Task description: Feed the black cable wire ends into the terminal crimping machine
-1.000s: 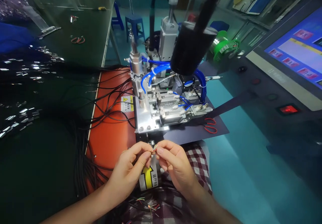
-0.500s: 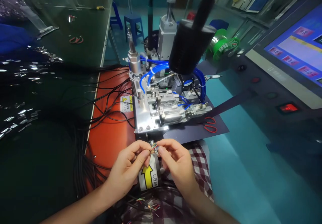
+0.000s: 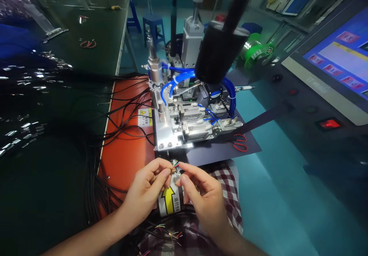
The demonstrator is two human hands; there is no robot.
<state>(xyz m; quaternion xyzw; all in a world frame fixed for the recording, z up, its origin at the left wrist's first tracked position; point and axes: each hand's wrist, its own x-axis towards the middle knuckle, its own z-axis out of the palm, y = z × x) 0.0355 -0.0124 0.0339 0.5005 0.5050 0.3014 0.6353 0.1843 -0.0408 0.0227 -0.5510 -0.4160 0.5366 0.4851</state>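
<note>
My left hand [image 3: 149, 183] pinches the end of a cable between thumb and forefinger, in front of the machine. Thin coloured wires [image 3: 175, 164] fan out above that pinch. My right hand [image 3: 204, 192] is beside them, its forefinger tip at the wires and its thumb lower, with a gap between the two. Below the hands is a white label with a yellow arrow [image 3: 169, 200]. More cable ends with bared coloured wires [image 3: 174, 234] lie over the checked cloth on my lap.
A metal machine [image 3: 198, 127] with blue air tubes stands ahead. Red-handled scissors [image 3: 240, 142] lie on its dark plate. Black cables [image 3: 94, 187] run along the orange surface [image 3: 126, 160] at left. A control screen [image 3: 339, 64] is at right.
My right thumb has moved down, away from the forefinger, widening the gap. The wires look more spread. My left hand keeps its pinch in nearly the same place.
</note>
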